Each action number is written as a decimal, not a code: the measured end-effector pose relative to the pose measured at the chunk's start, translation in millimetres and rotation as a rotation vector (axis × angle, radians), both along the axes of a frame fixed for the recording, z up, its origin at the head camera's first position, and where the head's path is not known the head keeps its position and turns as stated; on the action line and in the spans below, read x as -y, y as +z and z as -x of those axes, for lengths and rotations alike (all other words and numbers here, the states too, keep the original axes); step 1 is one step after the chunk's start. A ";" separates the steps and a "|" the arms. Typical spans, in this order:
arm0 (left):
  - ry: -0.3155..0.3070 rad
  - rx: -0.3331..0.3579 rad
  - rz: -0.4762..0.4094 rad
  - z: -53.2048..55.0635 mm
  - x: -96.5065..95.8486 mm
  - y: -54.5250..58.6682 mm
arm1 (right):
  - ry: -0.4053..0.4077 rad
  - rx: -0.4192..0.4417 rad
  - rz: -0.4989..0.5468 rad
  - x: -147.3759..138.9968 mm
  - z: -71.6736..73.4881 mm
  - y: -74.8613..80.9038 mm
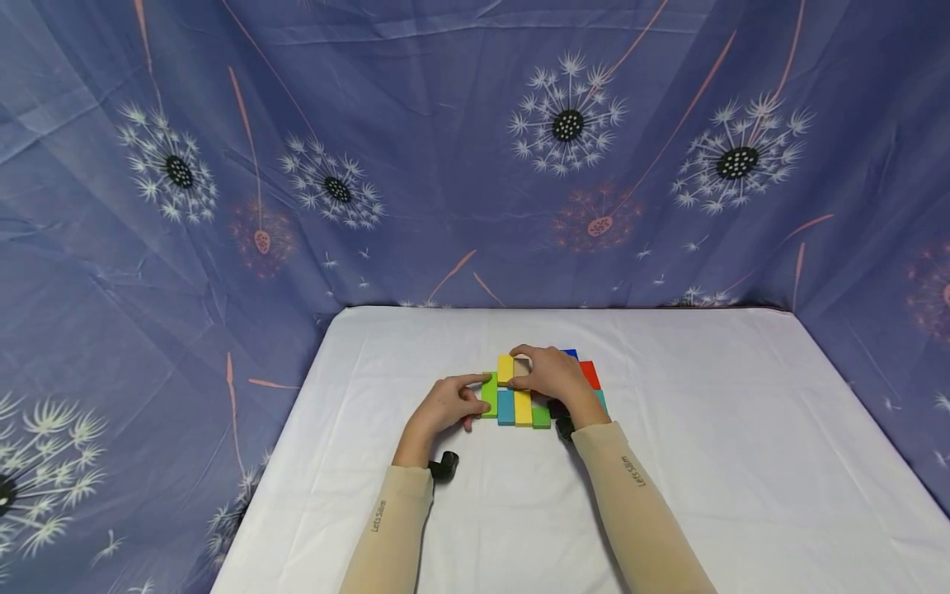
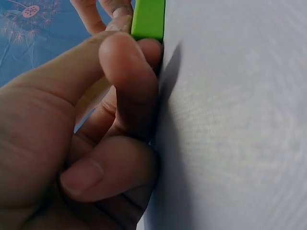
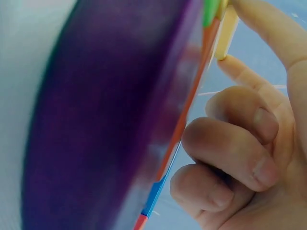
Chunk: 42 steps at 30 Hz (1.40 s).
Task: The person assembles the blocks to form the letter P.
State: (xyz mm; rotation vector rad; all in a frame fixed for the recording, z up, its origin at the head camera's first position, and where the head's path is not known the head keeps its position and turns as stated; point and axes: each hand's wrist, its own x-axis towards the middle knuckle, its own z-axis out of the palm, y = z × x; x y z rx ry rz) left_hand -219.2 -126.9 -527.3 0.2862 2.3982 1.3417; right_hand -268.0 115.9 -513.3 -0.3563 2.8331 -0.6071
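Observation:
Colored blocks lie side by side in a flat cluster on the table. My left hand (image 1: 445, 406) holds a light green block (image 1: 490, 396) at the cluster's left edge, thumb and index finger at its two ends. The left wrist view shows the end of this light green block (image 2: 148, 19) past curled fingers. My right hand (image 1: 552, 375) reaches over the cluster and pinches a yellow block (image 1: 505, 370) between thumb and index finger. In the right wrist view that yellow block (image 3: 226, 38) stands above the others, the remaining fingers curled.
Below the pinched block lie a blue block (image 1: 505, 407), another yellow block (image 1: 523, 409) and a green block (image 1: 542, 418). A red block (image 1: 590, 374) shows beyond the right hand, which hides part of the cluster. A white cloth covers the table (image 1: 742, 462); a patterned curtain (image 1: 445, 165) hangs behind.

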 end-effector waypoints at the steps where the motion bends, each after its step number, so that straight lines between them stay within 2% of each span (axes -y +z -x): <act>1: 0.000 0.003 -0.005 -0.2 0.1 0.0 | -0.003 0.007 0.015 -0.6 0.3 -0.2; 8: -0.013 0.008 -0.025 -0.6 1.6 -0.8 | -0.018 0.049 0.117 -5.3 3.5 -4.7; 14: -0.011 0.024 -0.028 -0.3 1.7 -0.8 | -0.018 0.039 0.176 -7.4 6.7 -2.6; 30: -0.009 0.034 -0.028 -1.0 0.4 -0.1 | 0.003 0.006 0.173 0.1 19.9 -1.5; 42: -0.012 0.022 -0.024 -2.3 0.7 1.2 | 0.013 0.010 0.169 7.2 23.8 5.2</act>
